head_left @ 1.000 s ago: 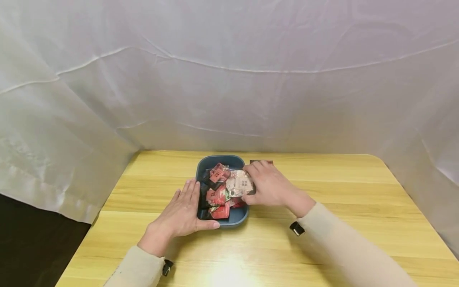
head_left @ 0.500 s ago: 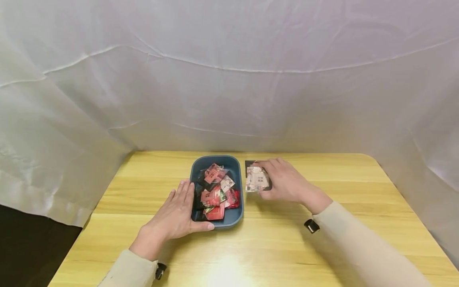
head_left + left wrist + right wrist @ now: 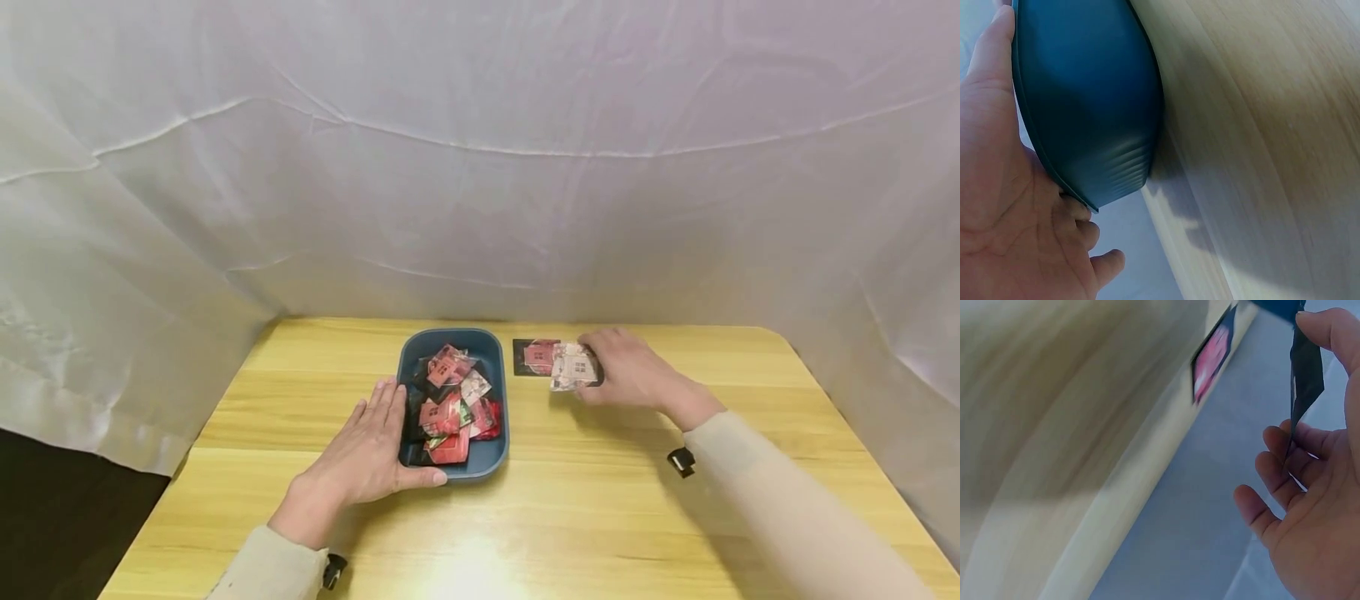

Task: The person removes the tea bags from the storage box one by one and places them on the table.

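In the head view, a blue plastic tray [image 3: 489, 467] holds a jumble of small red, black and pale printed packets [image 3: 450, 415]. Against its left side and near corner rests my left hand [image 3: 358, 454], fingers straight and thumb along the near rim. The left wrist view has the palm beside the ribbed tray wall [image 3: 1094, 100]. My right hand [image 3: 630, 367] pinches a pale, floral-printed flat packet [image 3: 572, 368] by its right edge, above the table. In the right wrist view the packet [image 3: 1307, 372] appears edge-on and dark between thumb and fingers.
A black-and-red packet [image 3: 534, 357] lies flat on the wooden table [image 3: 570, 517], right of the tray and partly behind the held packet. Pale cloth [image 3: 480, 208] hangs behind the table's back edge and at both sides.
My right hand has carried the pale packet from over the tray rightward, past the packet on the table, which now shows more. My left hand stays against the tray.
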`<state>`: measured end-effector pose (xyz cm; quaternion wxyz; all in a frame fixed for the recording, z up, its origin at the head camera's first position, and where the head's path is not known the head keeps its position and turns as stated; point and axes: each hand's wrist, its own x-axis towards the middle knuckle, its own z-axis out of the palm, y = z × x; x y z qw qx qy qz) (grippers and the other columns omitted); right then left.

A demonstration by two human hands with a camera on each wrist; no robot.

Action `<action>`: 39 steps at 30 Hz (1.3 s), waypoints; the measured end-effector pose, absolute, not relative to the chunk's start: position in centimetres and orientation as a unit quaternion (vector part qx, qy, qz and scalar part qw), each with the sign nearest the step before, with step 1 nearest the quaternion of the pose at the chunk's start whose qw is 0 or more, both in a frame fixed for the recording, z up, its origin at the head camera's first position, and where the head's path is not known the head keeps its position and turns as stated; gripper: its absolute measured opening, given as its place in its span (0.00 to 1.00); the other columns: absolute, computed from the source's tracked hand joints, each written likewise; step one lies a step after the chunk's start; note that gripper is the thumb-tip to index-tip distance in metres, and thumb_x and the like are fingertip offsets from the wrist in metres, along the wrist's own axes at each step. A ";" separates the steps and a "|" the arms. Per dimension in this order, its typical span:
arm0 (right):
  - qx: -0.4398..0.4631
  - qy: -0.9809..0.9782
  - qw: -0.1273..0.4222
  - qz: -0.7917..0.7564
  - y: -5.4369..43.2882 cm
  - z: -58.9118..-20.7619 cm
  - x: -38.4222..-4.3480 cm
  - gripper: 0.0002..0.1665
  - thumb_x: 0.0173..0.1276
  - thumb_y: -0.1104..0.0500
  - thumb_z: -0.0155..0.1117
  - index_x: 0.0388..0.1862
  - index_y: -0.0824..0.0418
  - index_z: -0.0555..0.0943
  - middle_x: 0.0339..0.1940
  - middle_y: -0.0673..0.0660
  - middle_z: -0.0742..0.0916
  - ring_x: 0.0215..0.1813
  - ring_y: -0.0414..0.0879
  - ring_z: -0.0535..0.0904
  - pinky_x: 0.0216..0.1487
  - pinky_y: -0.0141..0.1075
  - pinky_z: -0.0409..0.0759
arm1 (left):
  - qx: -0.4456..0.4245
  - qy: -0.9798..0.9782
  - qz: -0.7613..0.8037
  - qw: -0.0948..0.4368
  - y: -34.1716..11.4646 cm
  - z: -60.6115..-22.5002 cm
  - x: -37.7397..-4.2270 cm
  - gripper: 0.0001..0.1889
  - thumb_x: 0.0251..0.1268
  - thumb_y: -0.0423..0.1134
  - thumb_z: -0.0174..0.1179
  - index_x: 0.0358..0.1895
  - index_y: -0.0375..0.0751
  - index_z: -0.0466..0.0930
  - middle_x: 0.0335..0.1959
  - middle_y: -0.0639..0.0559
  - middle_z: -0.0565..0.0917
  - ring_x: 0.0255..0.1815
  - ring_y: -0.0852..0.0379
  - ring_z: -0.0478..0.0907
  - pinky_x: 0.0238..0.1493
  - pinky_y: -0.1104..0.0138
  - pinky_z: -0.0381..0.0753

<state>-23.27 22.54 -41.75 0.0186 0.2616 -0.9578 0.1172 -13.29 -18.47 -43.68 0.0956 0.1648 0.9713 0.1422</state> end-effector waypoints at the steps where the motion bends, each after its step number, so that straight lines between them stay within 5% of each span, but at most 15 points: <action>1: 0.257 -0.959 0.017 0.116 23.0 -41.7 -23.5 0.48 0.57 0.42 0.79 0.68 0.69 0.75 0.56 0.63 0.84 0.53 0.56 0.77 0.57 0.54 0.80 | 0.165 0.971 0.142 0.096 -18.4 -43.7 -13.3 0.76 0.50 0.86 0.60 0.85 0.28 0.42 0.87 0.32 0.41 0.89 0.37 0.37 0.86 0.40 0.46; 9: 0.233 -0.968 0.000 0.091 25.7 -42.1 -26.1 0.48 0.57 0.42 0.80 0.66 0.72 0.76 0.51 0.64 0.85 0.49 0.56 0.76 0.51 0.52 0.80 | 0.162 0.972 0.141 0.100 -18.4 -43.5 -13.3 0.76 0.49 0.86 0.59 0.85 0.28 0.42 0.87 0.32 0.42 0.89 0.37 0.38 0.86 0.39 0.46; 15: 0.206 -0.972 -0.040 0.103 26.0 -42.5 -27.7 0.49 0.56 0.43 0.80 0.68 0.70 0.75 0.53 0.63 0.84 0.52 0.58 0.77 0.58 0.58 0.80 | 0.165 0.970 0.149 0.100 -18.7 -43.4 -13.3 0.75 0.50 0.85 0.61 0.85 0.28 0.43 0.87 0.31 0.42 0.89 0.37 0.38 0.86 0.39 0.46; 22: 0.191 -0.968 -0.093 0.134 25.8 -43.6 -28.7 0.52 0.57 0.44 0.79 0.73 0.71 0.71 0.63 0.68 0.83 0.64 0.65 0.78 0.83 0.68 0.51 | 0.173 0.968 0.154 0.095 -18.9 -43.4 -13.3 0.75 0.49 0.85 0.62 0.85 0.28 0.43 0.87 0.31 0.42 0.89 0.36 0.39 0.86 0.40 0.48; 39: 0.200 -0.964 -0.132 0.116 25.5 -44.4 -29.6 0.53 0.58 0.47 0.76 0.78 0.69 0.68 0.78 0.74 0.72 0.80 0.74 0.64 0.84 0.67 0.48 | 0.168 0.966 0.166 0.103 -18.6 -43.2 -13.2 0.77 0.47 0.87 0.60 0.85 0.30 0.42 0.87 0.32 0.40 0.89 0.37 0.38 0.86 0.42 0.48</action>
